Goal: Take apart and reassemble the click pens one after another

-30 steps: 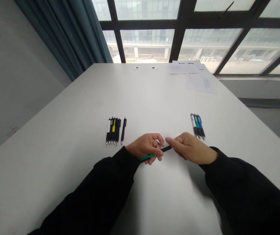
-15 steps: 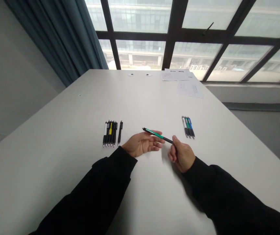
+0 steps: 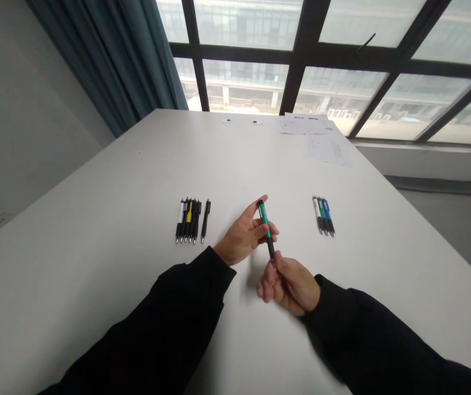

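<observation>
A green and black click pen (image 3: 264, 218) stands nearly upright in the picture, held between both hands above the table. My left hand (image 3: 239, 237) grips its middle, with the thumb across the barrel, the index finger up by the clicker end and the other fingers behind. Below it, my right hand (image 3: 296, 282) pinches the tip end between thumb and fingers, the rest of its fingers curled. To the left of my hands lies a row of several pens (image 3: 189, 219), black, white and yellow. A single black pen (image 3: 205, 220) lies just right of that row.
Several white, green and blue pens (image 3: 323, 215) lie side by side on the right of the white table (image 3: 145, 203). Paper sheets (image 3: 305, 125) rest at the far right edge, before the window. A blue curtain (image 3: 136, 60) hangs at the far left.
The pen has turned from slanting sideways to nearly upright. My left hand has closed its thumb onto it, and my right hand has moved left and nearer, still pinching the tip end.
</observation>
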`<move>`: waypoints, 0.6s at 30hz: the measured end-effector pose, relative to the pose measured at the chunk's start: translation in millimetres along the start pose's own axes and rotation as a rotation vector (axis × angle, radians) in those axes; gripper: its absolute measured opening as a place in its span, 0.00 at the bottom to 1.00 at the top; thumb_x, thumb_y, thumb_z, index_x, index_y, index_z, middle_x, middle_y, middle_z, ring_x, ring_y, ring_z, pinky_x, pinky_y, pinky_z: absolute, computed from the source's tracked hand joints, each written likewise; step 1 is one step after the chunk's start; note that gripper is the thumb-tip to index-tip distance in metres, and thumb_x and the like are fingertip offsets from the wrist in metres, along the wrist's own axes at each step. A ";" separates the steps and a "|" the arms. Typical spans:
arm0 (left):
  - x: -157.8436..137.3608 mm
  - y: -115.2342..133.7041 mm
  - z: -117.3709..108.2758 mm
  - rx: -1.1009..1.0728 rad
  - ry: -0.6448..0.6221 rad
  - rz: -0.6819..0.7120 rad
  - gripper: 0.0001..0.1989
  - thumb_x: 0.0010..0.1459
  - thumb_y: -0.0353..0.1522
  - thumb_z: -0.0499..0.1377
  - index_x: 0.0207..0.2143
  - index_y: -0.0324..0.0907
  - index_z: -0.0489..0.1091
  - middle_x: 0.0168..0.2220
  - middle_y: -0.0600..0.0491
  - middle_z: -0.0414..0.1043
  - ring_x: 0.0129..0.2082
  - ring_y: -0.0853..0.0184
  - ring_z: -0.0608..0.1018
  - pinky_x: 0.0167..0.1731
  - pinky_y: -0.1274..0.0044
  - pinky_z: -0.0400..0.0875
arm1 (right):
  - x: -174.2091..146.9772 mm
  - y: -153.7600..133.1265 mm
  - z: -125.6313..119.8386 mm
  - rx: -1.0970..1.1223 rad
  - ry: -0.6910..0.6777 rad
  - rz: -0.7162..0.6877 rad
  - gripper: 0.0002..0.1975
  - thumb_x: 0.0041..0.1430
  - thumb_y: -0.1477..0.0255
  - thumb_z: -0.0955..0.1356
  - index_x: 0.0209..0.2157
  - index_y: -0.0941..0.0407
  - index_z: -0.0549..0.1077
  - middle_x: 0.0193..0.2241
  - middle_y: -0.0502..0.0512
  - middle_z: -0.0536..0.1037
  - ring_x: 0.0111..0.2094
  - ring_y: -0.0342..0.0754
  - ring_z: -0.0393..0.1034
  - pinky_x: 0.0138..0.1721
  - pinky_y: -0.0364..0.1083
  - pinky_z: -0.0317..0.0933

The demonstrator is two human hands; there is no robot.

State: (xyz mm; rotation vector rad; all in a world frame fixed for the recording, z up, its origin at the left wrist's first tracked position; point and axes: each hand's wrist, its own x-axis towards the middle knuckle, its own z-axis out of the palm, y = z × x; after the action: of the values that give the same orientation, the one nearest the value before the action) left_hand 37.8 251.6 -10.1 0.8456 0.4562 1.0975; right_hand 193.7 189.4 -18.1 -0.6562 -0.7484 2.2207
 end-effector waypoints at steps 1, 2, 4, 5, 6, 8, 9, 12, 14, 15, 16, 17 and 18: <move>-0.8 -0.1 0.0 0.031 -0.009 -0.013 0.44 0.56 0.34 0.69 0.69 0.50 0.50 0.35 0.53 0.78 0.31 0.70 0.78 0.36 0.77 0.70 | 0.3 0.4 -0.7 -0.011 -0.002 0.003 0.26 0.58 0.50 0.70 0.26 0.61 0.75 0.21 0.57 0.79 0.26 0.45 0.76 0.30 0.43 0.68; -1.5 -0.3 -0.4 0.065 -0.026 -0.030 0.45 0.57 0.34 0.68 0.70 0.51 0.47 0.35 0.52 0.78 0.30 0.70 0.78 0.34 0.78 0.70 | 0.8 0.4 -1.7 -0.027 0.009 -0.008 0.23 0.57 0.53 0.72 0.29 0.61 0.76 0.25 0.58 0.81 0.29 0.45 0.77 0.33 0.43 0.69; -2.4 -0.9 -1.9 0.120 -0.067 -0.062 0.43 0.57 0.34 0.68 0.69 0.50 0.49 0.35 0.51 0.78 0.29 0.70 0.79 0.32 0.78 0.70 | 2.1 -0.3 -4.4 -0.063 0.031 -0.045 0.18 0.55 0.58 0.75 0.32 0.61 0.77 0.30 0.57 0.82 0.33 0.44 0.77 0.37 0.43 0.70; -2.6 -1.2 -2.9 0.135 -0.084 -0.071 0.41 0.57 0.34 0.68 0.67 0.49 0.51 0.35 0.51 0.78 0.29 0.70 0.79 0.31 0.78 0.71 | 2.6 -1.0 -5.8 -0.080 0.028 -0.062 0.17 0.55 0.60 0.76 0.33 0.61 0.78 0.31 0.56 0.81 0.34 0.43 0.76 0.37 0.42 0.70; -2.7 -1.5 -3.9 0.143 -0.095 -0.072 0.39 0.57 0.33 0.68 0.66 0.48 0.53 0.35 0.51 0.78 0.28 0.70 0.79 0.31 0.78 0.71 | 2.8 -1.6 -7.2 -0.095 0.013 -0.070 0.16 0.55 0.60 0.76 0.33 0.61 0.78 0.31 0.56 0.81 0.34 0.43 0.76 0.38 0.42 0.70; -2.6 -2.0 -5.4 0.151 -0.101 -0.060 0.37 0.55 0.32 0.69 0.62 0.48 0.55 0.34 0.52 0.77 0.28 0.70 0.79 0.30 0.78 0.72 | 2.8 -2.5 -9.4 -0.111 -0.030 -0.066 0.16 0.57 0.60 0.75 0.33 0.61 0.78 0.32 0.57 0.80 0.35 0.43 0.76 0.38 0.42 0.70; -2.6 -2.1 -5.9 0.155 -0.099 -0.055 0.36 0.54 0.31 0.70 0.60 0.47 0.56 0.33 0.53 0.77 0.27 0.70 0.79 0.30 0.79 0.72 | 2.6 -2.6 -10.2 -0.115 -0.047 -0.064 0.16 0.58 0.60 0.74 0.34 0.61 0.78 0.32 0.57 0.80 0.35 0.43 0.76 0.39 0.42 0.70; -2.4 -1.5 -6.3 0.179 -0.073 -0.043 0.36 0.52 0.30 0.71 0.59 0.48 0.56 0.32 0.56 0.75 0.26 0.71 0.78 0.28 0.80 0.72 | 2.4 -1.6 -12.2 -0.108 -0.078 -0.063 0.17 0.59 0.60 0.73 0.36 0.61 0.78 0.33 0.57 0.79 0.36 0.43 0.75 0.39 0.42 0.69; -2.4 -0.7 -6.3 0.200 -0.051 -0.034 0.40 0.52 0.29 0.70 0.62 0.49 0.53 0.31 0.57 0.73 0.26 0.72 0.77 0.28 0.80 0.72 | 2.6 -0.6 -13.4 -0.091 -0.080 -0.058 0.17 0.60 0.60 0.73 0.36 0.61 0.78 0.33 0.57 0.79 0.36 0.44 0.75 0.39 0.43 0.70; -2.4 -0.3 -6.4 0.211 -0.045 -0.035 0.41 0.52 0.30 0.70 0.63 0.49 0.52 0.32 0.57 0.73 0.26 0.73 0.76 0.27 0.81 0.72 | 2.7 -0.3 -13.9 -0.081 -0.078 -0.054 0.16 0.60 0.60 0.73 0.36 0.61 0.78 0.33 0.56 0.79 0.36 0.44 0.75 0.40 0.43 0.69; -2.3 0.1 -6.5 0.221 -0.043 -0.040 0.42 0.52 0.30 0.70 0.64 0.49 0.52 0.32 0.57 0.72 0.26 0.73 0.76 0.25 0.82 0.72 | 2.8 -0.3 -14.2 -0.071 -0.076 -0.052 0.16 0.60 0.60 0.73 0.36 0.61 0.78 0.32 0.56 0.79 0.36 0.44 0.75 0.40 0.43 0.69; -2.3 0.4 -6.7 0.232 -0.039 -0.047 0.42 0.52 0.31 0.70 0.64 0.49 0.53 0.31 0.57 0.71 0.25 0.73 0.76 0.23 0.83 0.70 | 2.7 -0.7 -14.3 -0.062 -0.075 -0.049 0.16 0.60 0.60 0.73 0.37 0.61 0.78 0.33 0.56 0.79 0.37 0.44 0.75 0.40 0.43 0.69; -2.2 0.6 -6.9 0.244 -0.030 -0.051 0.41 0.52 0.32 0.70 0.64 0.48 0.54 0.31 0.57 0.71 0.24 0.73 0.75 0.21 0.84 0.69 | 2.4 -1.4 -14.2 -0.054 -0.076 -0.047 0.16 0.60 0.61 0.73 0.38 0.61 0.78 0.33 0.56 0.79 0.37 0.44 0.75 0.41 0.43 0.69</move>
State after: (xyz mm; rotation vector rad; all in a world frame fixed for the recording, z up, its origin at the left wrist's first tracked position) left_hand 31.8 252.2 -14.0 1.0573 0.5918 0.9937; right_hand 201.7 196.6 -27.8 -0.5774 -0.8566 2.1989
